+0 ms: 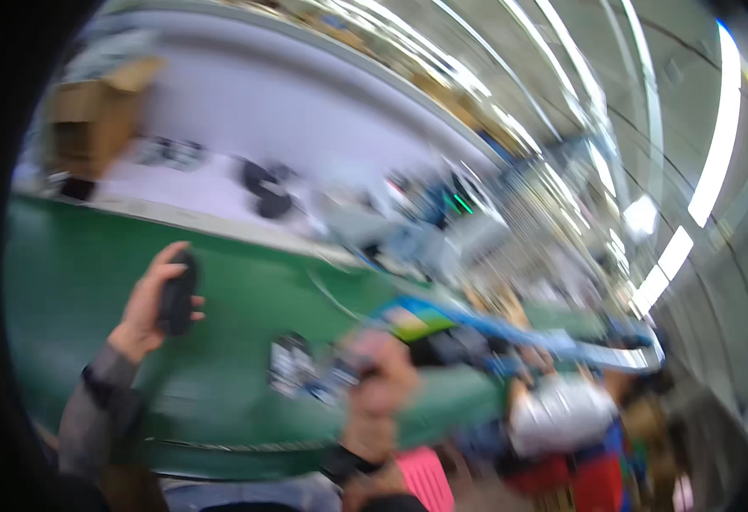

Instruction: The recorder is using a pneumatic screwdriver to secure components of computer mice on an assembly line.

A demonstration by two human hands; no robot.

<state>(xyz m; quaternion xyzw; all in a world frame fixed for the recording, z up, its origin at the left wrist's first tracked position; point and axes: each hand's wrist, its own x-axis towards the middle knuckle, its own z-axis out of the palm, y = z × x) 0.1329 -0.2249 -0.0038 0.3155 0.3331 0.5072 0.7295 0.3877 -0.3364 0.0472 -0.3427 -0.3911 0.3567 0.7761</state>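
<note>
My right forearm (370, 437), bare above a dark wristband (350, 465), is closest, rising from the lower edge. My right hand (387, 384) is so smeared by motion that I cannot tell whether its fingers grip anything; a silvery, glinting cluster (291, 365) lies just beside it. My left hand (145, 299), out of a grey sleeve (99, 418), has its fingers wrapped round a smooth, black, elongated oval object (178, 293), seen against the flat green tabletop (237, 299). The blur leaves lettering unreadable, even on the blue and yellow-green item (421, 317) near my right hand. A brown cardboard box (118, 115) stands open beyond, at left.
</note>
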